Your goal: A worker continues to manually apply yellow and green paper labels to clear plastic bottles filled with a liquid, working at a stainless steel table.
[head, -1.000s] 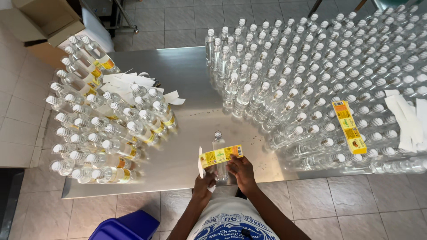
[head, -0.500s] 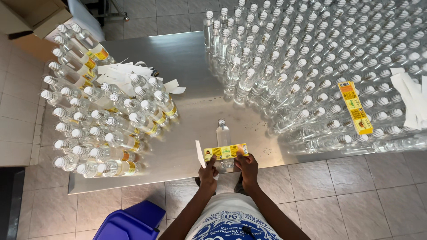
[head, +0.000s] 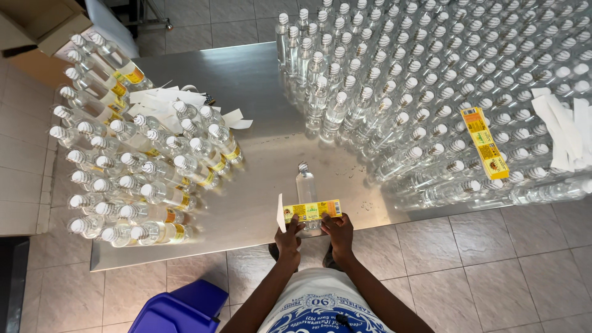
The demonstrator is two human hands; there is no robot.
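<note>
- A head-worn camera looks straight down at a brushed stainless-steel bench (head: 259, 80) standing on a floor of pale square tiles (head: 493, 265).
- At the near edge of the bench, the left hand (head: 288, 242) and right hand (head: 338, 229) pinch the lower edge of a yellow label (head: 312, 211), one hand at each end, fingers closed on it.
- The label lies across a single clear plastic bottle (head: 305, 185) with a silver cap, standing upright just behind the hands.
- A white strip of backing paper (head: 281, 213) sticks up from the label's left end.
- The right half of the bench holds a dense crowd of upright unlabelled clear bottles (head: 431, 74), all silver-capped.
- A strip of yellow labels (head: 485, 143) rests on top of those bottles near their front edge; white backing strips (head: 564, 129) lie on top farther right.
- The left part of the bench holds a smaller cluster of labelled bottles (head: 129, 166), their yellow bands visible.
- Discarded white paper strips (head: 166, 98) lie behind that cluster.
- A cardboard box (head: 37, 24) sits on the floor at the far left corner.
- A blue plastic container (head: 179, 308) stands on the floor beside the person, below the bench edge.
</note>
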